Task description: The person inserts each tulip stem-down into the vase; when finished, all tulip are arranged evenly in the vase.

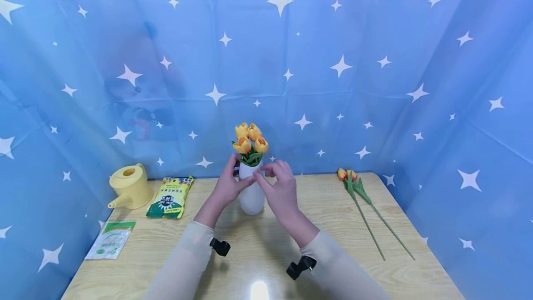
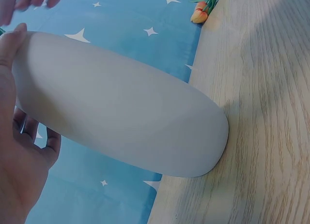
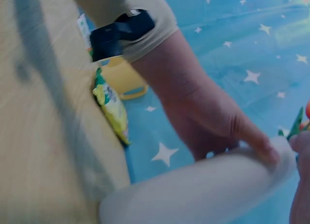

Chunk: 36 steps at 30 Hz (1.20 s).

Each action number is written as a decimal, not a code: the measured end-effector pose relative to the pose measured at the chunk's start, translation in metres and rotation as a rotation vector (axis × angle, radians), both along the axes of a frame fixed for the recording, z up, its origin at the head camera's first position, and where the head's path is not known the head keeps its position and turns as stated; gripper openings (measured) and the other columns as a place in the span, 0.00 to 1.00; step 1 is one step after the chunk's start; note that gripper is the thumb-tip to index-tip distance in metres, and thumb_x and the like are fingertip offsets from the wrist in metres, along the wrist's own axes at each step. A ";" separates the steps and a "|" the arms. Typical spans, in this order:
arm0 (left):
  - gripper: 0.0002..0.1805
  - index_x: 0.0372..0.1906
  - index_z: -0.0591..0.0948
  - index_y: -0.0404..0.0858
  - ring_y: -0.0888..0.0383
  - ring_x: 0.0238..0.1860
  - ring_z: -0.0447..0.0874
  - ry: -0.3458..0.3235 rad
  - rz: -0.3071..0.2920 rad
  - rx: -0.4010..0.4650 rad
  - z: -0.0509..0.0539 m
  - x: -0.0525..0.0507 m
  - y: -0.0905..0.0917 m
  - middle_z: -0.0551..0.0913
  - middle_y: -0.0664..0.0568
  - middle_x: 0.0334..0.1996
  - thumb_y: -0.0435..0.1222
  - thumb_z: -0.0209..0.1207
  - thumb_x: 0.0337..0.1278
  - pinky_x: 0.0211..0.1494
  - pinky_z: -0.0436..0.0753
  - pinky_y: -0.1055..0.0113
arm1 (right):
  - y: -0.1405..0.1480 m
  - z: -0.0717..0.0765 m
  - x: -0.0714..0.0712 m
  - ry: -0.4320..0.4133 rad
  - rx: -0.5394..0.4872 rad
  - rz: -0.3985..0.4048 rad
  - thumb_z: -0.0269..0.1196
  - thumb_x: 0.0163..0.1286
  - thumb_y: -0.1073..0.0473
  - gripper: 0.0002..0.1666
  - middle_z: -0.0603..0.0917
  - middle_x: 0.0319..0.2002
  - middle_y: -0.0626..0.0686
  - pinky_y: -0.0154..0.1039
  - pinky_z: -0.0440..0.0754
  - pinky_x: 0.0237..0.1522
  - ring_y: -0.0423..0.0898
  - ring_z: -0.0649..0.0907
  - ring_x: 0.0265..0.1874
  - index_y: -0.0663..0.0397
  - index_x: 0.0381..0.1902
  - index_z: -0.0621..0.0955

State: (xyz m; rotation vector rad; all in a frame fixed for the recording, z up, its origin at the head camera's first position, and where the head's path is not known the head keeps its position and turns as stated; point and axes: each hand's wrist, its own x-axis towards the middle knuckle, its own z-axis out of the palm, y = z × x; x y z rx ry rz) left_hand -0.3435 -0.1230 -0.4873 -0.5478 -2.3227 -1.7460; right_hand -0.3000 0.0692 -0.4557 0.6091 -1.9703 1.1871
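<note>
A white vase [image 1: 251, 198] stands upright on the table, holding several yellow-orange tulips [image 1: 242, 145] with green leaves above its rim. My left hand [image 1: 229, 183] grips the vase near its top, the thumb across the front and other fingers behind, as the left wrist view also shows. Beside the rim, on the right, is my right hand [image 1: 283, 189], its fingers loosely bent near the leaves. It looks blurred and apart from the vase in the left wrist view. Only part of it shows at the right edge of the right wrist view, close to a green leaf [image 3: 294, 125].
Two orange tulips [image 1: 366, 203] with long stems lie on the table's right side. A yellow watering can [image 1: 135, 191], a yellow-green packet [image 1: 170, 198] and a white-green packet [image 1: 111, 240] are on the left. A blue starry curtain [image 1: 316, 36] hangs behind the wooden table [image 1: 325, 212].
</note>
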 end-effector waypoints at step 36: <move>0.37 0.71 0.69 0.51 0.36 0.69 0.78 -0.071 -0.001 0.025 0.001 0.001 0.002 0.77 0.47 0.70 0.53 0.77 0.67 0.67 0.82 0.35 | 0.248 -0.088 0.002 -0.646 0.189 -0.410 0.71 0.80 0.58 0.30 0.77 0.56 0.69 0.56 0.81 0.47 0.63 0.81 0.48 0.70 0.70 0.76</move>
